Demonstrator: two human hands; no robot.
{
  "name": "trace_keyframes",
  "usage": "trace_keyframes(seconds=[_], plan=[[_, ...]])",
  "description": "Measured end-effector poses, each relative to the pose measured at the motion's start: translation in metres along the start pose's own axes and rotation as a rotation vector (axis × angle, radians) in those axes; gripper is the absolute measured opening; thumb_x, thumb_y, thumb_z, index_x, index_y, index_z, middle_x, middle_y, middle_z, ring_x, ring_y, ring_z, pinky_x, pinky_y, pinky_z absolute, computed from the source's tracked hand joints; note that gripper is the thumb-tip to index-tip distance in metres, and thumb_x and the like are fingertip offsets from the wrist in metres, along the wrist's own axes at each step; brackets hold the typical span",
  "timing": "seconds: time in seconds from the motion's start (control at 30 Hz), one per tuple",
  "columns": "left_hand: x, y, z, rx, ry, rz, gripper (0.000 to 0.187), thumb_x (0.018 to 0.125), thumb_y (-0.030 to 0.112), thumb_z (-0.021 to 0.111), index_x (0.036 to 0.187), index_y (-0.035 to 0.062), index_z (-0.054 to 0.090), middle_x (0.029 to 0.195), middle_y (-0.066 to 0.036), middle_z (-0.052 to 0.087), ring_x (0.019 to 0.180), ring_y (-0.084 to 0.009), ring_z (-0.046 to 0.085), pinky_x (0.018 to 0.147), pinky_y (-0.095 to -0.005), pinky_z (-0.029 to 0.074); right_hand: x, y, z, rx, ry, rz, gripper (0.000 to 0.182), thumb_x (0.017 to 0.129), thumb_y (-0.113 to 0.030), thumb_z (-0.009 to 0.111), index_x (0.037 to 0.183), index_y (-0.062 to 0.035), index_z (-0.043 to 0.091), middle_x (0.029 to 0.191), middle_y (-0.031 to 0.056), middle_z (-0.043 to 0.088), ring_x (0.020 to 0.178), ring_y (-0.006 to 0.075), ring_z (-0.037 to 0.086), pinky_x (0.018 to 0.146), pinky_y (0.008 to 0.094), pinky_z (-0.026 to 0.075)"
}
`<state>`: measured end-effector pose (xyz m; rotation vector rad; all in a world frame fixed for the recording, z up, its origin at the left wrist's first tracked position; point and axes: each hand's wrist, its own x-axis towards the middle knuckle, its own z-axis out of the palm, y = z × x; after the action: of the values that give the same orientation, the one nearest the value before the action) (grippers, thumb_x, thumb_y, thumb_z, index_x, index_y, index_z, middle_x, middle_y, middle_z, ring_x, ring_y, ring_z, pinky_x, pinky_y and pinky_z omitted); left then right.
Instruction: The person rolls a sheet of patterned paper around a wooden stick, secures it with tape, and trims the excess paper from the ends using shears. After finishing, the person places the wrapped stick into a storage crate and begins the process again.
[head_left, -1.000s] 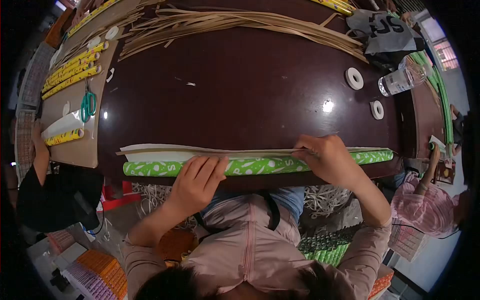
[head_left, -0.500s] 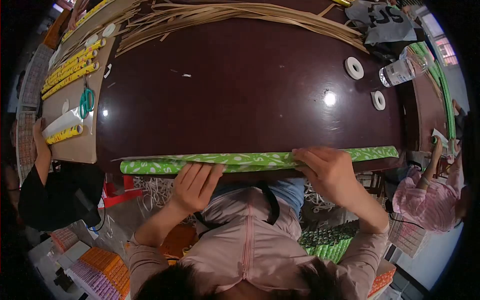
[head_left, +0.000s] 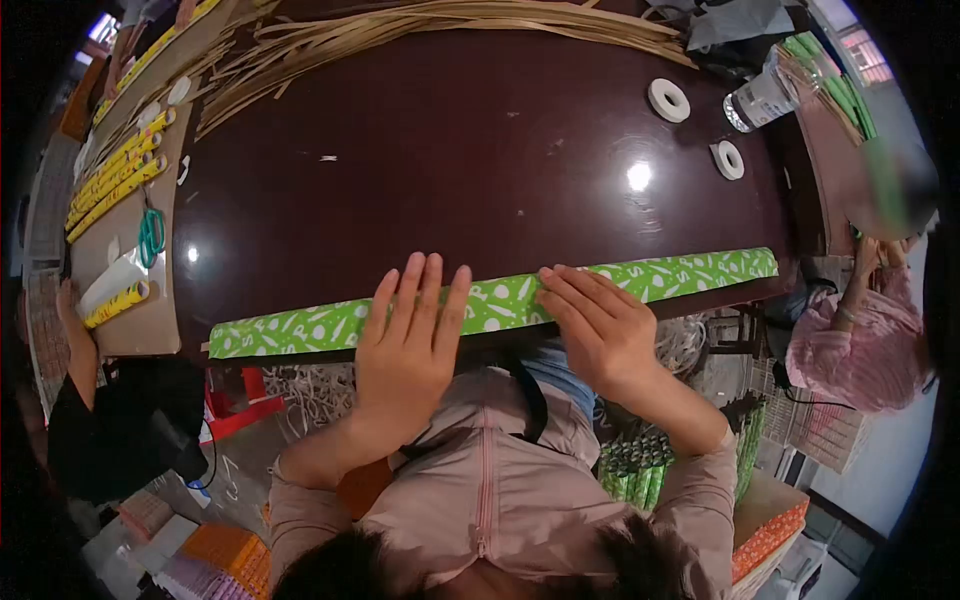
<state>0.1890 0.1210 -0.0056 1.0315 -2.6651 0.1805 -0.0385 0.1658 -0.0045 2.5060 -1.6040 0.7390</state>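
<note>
Hands open, palms down, left (head_left: 405, 350) and right (head_left: 600, 325), press fingers across a green, white-patterned paper roll (head_left: 500, 304) along the dark-brown counter's (head_left: 430, 180) near edge.

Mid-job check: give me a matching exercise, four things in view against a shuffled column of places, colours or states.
1. Green patterned wrap
2. Scissors
3. Plastic bottle
4. Brown strips

A. Spread across the far side of the dark table
B. Teal handles
C. Under the fingers of the left hand and right hand
D. Near two white tape rolls

Pairs: 1-C, 2-B, 3-D, 4-A
</note>
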Motion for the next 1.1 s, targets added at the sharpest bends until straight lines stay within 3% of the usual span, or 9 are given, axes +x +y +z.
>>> trace_keyframes(seconds=[0.07,0.4,0.53,0.63,0.7,0.73,0.8,0.97,1.1], plan=[[0.008,-0.002,-0.005,-0.038,-0.104,-0.037,0.046,0.085,0.006,0.053,0.131,-0.0005,0.056,0.130,-0.020,0.058,0.129,-0.0324,0.050,0.110,-0.0461,0.035,-0.002,-0.002,0.003,0.010,0.003,0.001,0.032,0.071,-0.003,0.062,0.103,-0.0009,0.067,0.115,0.0124,0.068,0.106,0.0270,0.066,0.089,0.0387,0.054],[0.019,0.002,0.017,-0.113,-0.052,-0.007,0.044,0.085,-0.004,0.051,0.128,-0.0030,0.056,0.131,-0.020,0.056,0.125,-0.0336,0.053,0.104,-0.0449,0.044,-0.003,-0.020,0.032,0.021,0.178,0.038,0.032,0.076,-0.010,0.060,0.105,0.0026,0.067,0.118,0.0174,0.065,0.112,0.0297,0.063,0.099,0.0422,0.049],[0.017,0.002,0.018,-0.089,-0.049,0.019,0.043,0.085,-0.007,0.051,0.127,-0.0032,0.058,0.129,-0.020,0.058,0.122,-0.0346,0.055,0.101,-0.0458,0.047,-0.012,-0.028,0.019,0.108,0.253,0.090,0.031,0.077,-0.010,0.068,0.106,0.0002,0.067,0.115,0.0159,0.066,0.103,0.0282,0.064,0.086,0.0393,0.053],[0.015,0.002,0.022,-0.047,-0.031,0.022,0.043,0.085,-0.008,0.050,0.127,-0.0031,0.058,0.129,-0.020,0.058,0.122,-0.0355,0.055,0.101,-0.0469,0.048,-0.046,-0.037,0.013,0.558,0.336,0.353,0.028,0.075,-0.006,0.077,0.100,0.0011,0.068,0.100,0.0137,0.069,0.085,0.0254,0.067,0.068,0.0323,0.056],[0.014,0.003,0.022,-0.044,-0.036,0.019,0.043,0.085,-0.009,0.050,0.126,-0.0028,0.059,0.129,-0.021,0.058,0.122,-0.0359,0.055,0.100,-0.0474,0.048,-0.069,-0.034,0.008,0.823,0.275,0.717,0.022,0.082,-0.008,0.073,0.102,0.0006,0.068,0.096,0.0124,0.070,0.076,0.0207,0.068,0.064,0.0288,0.056],[0.014,0.003,0.022,-0.038,-0.040,0.017,0.043,0.085,-0.009,0.049,0.126,-0.0026,0.059,0.130,-0.021,0.058,0.123,-0.0364,0.055,0.100,-0.0478,0.048,-0.078,-0.033,0.012,1.103,0.352,1.015,0.019,0.090,-0.012,0.067,0.103,0.0008,0.067,0.094,0.0122,0.071,0.071,0.0180,0.068,0.056,0.0280,0.055],[0.013,0.002,0.024,-0.048,-0.044,0.020,0.043,0.084,-0.009,0.050,0.126,-0.0023,0.059,0.130,-0.021,0.057,0.123,-0.0367,0.055,0.100,-0.0481,0.048,-0.078,-0.006,-0.006,1.582,0.436,1.319,0.021,0.095,-0.016,0.061,0.102,0.0026,0.064,0.094,0.0125,0.071,0.067,0.0181,0.068,0.050,0.0276,0.053],[0.015,-0.001,0.024,-0.028,-0.059,0.046,0.043,0.084,-0.009,0.051,0.126,-0.0023,0.059,0.132,-0.023,0.055,0.123,-0.0379,0.054,0.100,-0.0492,0.048,-0.064,0.026,-0.024,1.311,0.545,1.387,0.030,0.097,-0.021,0.054,0.094,0.0087,0.060,0.078,0.0156,0.066,0.056,0.0219,0.067,0.043,0.0275,0.051],[0.018,0.000,0.021,-0.018,-0.078,0.068,0.043,0.084,-0.008,0.051,0.126,-0.0020,0.059,0.133,-0.023,0.054,0.124,-0.0389,0.053,0.100,-0.0497,0.048,-0.057,0.036,-0.030,1.251,0.424,1.509,0.026,0.094,-0.022,0.062,0.089,0.0042,0.064,0.075,0.0119,0.068,0.053,0.0175,0.065,0.043,0.0256,0.048]])
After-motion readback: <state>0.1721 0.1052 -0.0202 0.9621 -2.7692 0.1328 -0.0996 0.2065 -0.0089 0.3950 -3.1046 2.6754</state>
